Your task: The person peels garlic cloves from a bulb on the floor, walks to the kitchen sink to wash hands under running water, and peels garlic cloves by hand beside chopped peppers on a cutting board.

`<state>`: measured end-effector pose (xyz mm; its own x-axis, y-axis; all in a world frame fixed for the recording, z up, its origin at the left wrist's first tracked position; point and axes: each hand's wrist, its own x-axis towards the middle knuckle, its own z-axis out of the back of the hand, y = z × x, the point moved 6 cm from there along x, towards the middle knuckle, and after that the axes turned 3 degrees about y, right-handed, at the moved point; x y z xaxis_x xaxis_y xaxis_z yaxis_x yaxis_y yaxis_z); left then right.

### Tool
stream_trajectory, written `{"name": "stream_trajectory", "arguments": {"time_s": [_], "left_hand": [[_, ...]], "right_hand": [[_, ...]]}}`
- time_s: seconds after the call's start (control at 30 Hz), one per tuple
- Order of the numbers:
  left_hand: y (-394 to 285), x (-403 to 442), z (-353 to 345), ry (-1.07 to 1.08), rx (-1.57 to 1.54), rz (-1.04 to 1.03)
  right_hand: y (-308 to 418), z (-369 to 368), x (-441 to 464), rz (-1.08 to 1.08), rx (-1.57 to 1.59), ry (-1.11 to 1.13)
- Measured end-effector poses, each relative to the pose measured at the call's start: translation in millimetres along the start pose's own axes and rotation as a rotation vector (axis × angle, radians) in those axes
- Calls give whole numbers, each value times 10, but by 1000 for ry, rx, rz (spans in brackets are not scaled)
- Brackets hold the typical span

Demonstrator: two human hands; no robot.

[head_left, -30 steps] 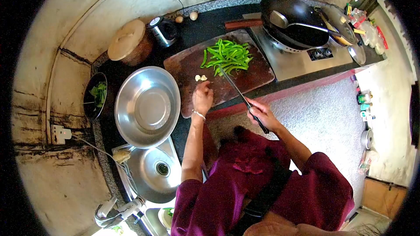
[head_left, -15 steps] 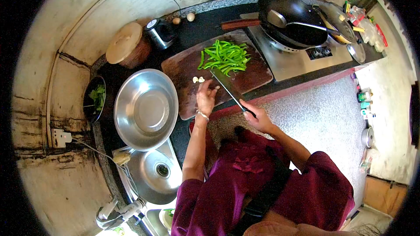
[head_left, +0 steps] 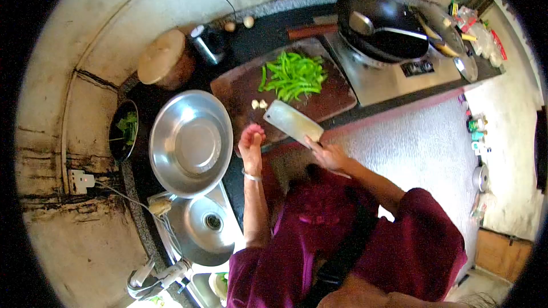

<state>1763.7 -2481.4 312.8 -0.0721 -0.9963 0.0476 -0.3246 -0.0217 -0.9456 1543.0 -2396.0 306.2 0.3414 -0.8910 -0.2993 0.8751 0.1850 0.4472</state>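
Note:
My right hand [head_left: 332, 157] grips the handle of a cleaver [head_left: 294, 124]. The cleaver's broad blade lies tilted nearly flat over the front edge of a dark wooden cutting board [head_left: 234, 82]. Near the board's front left corner is my left hand [head_left: 251, 141], turned up with its fingers curled in; whatever they hold is too small to make out. Garlic cloves [head_left: 259, 104] sit on the board just beyond the blade's tip. Behind them lies a pile of sliced green peppers [head_left: 294, 75].
A large steel basin [head_left: 162, 154] stands left of the board, partly over the sink [head_left: 197, 236]. A black wok [head_left: 394, 11] with a ladle [head_left: 361, 23] rests on the gas stove [head_left: 377, 86]. Along the wall are a lidded pot [head_left: 160, 60] and eggs [head_left: 248, 21].
My left hand has drawn back from the garlic toward the board's front edge and turned over. The cleaver has rolled from edge-down to showing its broad face, away from the peppers.

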Motion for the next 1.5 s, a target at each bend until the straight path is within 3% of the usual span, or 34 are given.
{"name": "stream_trajectory", "arguments": {"time_s": [0.03,0.13,0.23,0.3,0.37,0.4,0.5,0.63,0.67,0.7,0.77,0.8,0.9,1.03,1.07,1.17,1.2,1.3,1.37,1.43,1.5], "left_hand": [[101,-21,32,-91,-54,95],[140,-28,32,-56,-57,58],[212,-68,6,-81,-91,101],[249,-84,13,-108,-89,160],[275,-82,35,-128,-55,172],[300,-81,15,-149,-29,180],[277,-76,2,-171,15,113],[233,-68,-25,-185,-21,112],[227,-80,-14,-183,-15,131],[262,-82,30,-190,-15,130],[354,-90,90,-154,19,97],[361,-111,93,-160,18,98],[330,-122,84,-179,23,77],[307,-125,28,-205,96,72],[292,-90,18,-209,103,40],[286,-96,59,-190,99,38],[277,-110,49,-190,86,47],[299,-181,67,-216,104,83],[273,-173,49,-188,123,50],[249,-179,52,-195,159,54],[269,-192,-2,-196,222,68]], "right_hand": [[2,110,25,14,-12,-11],[129,348,-77,313,495,-267],[221,627,-127,389,427,-448],[266,713,-179,366,418,-432],[153,470,-118,220,138,-299],[-77,45,14,110,-7,-74],[-37,78,60,187,88,-183],[-6,251,13,126,19,-121],[1,310,-13,239,168,-275],[38,359,5,244,168,-271],[137,615,-62,464,467,-465],[83,610,-61,305,539,-285],[229,707,-158,285,472,-310],[42,146,-15,106,-25,-140],[59,174,1,187,66,-217],[89,390,-51,163,196,-118],[155,514,-69,331,311,-316],[53,679,-271,338,488,-309],[49,887,-416,436,367,-409],[-68,860,-505,50,-19,87],[-146,759,-519,89,-119,73]]}}
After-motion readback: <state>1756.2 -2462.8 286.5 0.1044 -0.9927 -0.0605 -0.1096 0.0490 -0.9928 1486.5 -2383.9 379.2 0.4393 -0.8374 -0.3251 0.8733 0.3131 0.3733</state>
